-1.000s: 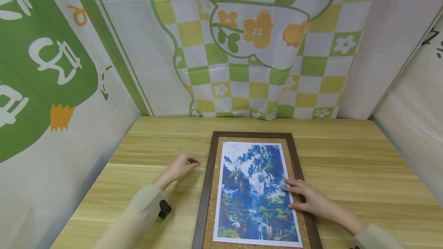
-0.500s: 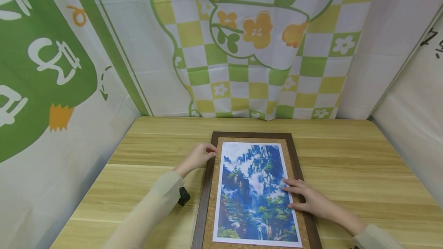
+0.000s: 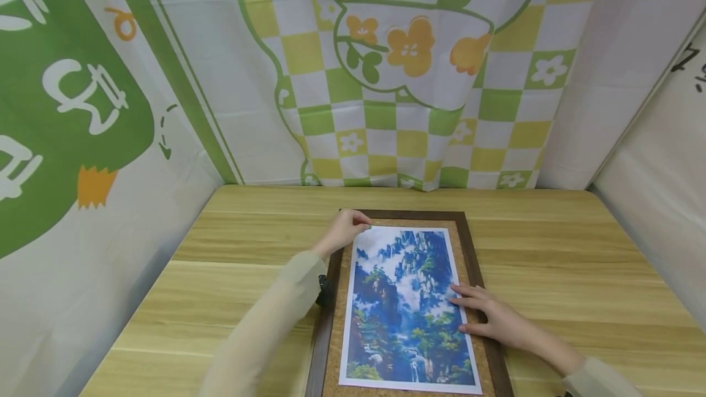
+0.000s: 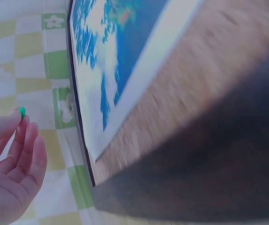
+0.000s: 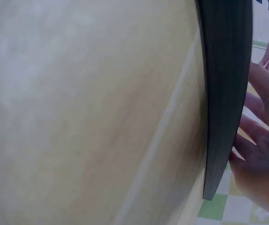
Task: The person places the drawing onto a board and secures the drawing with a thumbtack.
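Note:
A printed landscape picture (image 3: 408,311) of blue mountains and waterfalls lies on a cork board (image 3: 337,342) with a dark brown frame (image 3: 472,250). My left hand (image 3: 337,233) is over the upper left corner of the print, its fingertips right at the paper's top edge. Between thumb and forefinger it pinches a small green push pin (image 4: 22,112), of which the rounded green head shows. My right hand (image 3: 502,321) rests across the right side of the frame, fingers spread and fingertips on the print's right edge. In the right wrist view, the frame partly hides those fingers.
The board lies on a light wood-grain table (image 3: 573,299). Behind the table hangs a green, yellow and white checked curtain (image 3: 380,146) with flowers. Printed white cloth (image 3: 182,225) walls stand at the left and right.
My left hand has moved from the table left of the frame, up and to the right, to the print's upper left corner. The right hand and the print have stayed in place.

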`<action>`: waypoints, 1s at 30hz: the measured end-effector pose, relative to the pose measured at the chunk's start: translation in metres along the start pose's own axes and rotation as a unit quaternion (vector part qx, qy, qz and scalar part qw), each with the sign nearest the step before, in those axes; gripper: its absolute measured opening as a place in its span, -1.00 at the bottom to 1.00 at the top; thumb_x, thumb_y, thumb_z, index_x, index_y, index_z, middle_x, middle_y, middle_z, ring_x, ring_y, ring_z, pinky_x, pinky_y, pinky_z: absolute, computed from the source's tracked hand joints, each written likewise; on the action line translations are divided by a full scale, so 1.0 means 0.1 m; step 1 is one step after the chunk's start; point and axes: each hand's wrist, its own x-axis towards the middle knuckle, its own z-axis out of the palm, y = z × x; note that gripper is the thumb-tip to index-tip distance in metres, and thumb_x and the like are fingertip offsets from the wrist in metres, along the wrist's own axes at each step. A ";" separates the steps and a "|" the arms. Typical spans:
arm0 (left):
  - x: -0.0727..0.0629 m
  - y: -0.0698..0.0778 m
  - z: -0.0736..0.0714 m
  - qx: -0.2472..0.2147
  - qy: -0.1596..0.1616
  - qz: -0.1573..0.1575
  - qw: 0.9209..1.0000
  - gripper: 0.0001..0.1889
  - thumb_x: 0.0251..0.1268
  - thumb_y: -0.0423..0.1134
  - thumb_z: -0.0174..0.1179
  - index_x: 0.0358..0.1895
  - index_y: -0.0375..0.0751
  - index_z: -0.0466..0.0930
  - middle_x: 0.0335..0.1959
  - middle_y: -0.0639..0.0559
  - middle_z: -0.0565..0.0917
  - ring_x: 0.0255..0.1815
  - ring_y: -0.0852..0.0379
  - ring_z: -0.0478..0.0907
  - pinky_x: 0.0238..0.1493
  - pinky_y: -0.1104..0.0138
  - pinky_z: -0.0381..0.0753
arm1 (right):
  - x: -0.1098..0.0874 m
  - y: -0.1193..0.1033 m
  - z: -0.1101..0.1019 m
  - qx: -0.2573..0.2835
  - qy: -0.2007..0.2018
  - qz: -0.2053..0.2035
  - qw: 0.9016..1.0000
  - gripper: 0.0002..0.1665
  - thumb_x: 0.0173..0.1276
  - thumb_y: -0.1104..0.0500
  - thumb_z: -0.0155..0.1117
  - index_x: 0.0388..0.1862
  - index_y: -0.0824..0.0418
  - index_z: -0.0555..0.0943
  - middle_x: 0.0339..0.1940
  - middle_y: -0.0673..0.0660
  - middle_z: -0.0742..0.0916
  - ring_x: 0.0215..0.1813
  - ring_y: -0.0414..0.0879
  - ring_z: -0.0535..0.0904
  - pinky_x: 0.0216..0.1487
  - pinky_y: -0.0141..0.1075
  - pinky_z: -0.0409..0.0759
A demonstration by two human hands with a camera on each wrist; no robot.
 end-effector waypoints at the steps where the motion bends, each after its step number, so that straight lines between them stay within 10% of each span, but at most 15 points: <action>1: 0.03 0.01 0.02 -0.003 -0.001 -0.003 1.000 -0.83 0.23 -0.38 0.05 -0.22 -0.34 0.62 -0.28 -0.09 0.62 -0.30 0.08 0.52 -0.31 0.33 0.51 | 0.00 0.00 0.00 0.000 0.000 0.000 1.000 -0.40 0.17 -0.08 0.17 0.11 0.25 0.47 0.22 0.34 0.37 0.20 0.34 0.19 0.05 0.26 0.17; 30: 0.43 0.11 0.64 -0.115 0.021 -0.103 0.988 -0.84 0.18 -0.42 0.09 -0.25 -0.37 0.64 -0.22 -0.14 0.61 -0.27 0.06 0.54 -0.32 0.37 0.54 | 0.00 -0.01 0.00 0.005 0.002 -0.004 1.000 -0.39 0.17 -0.06 0.18 0.12 0.28 0.45 0.20 0.37 0.37 0.17 0.38 0.20 0.01 0.30 0.18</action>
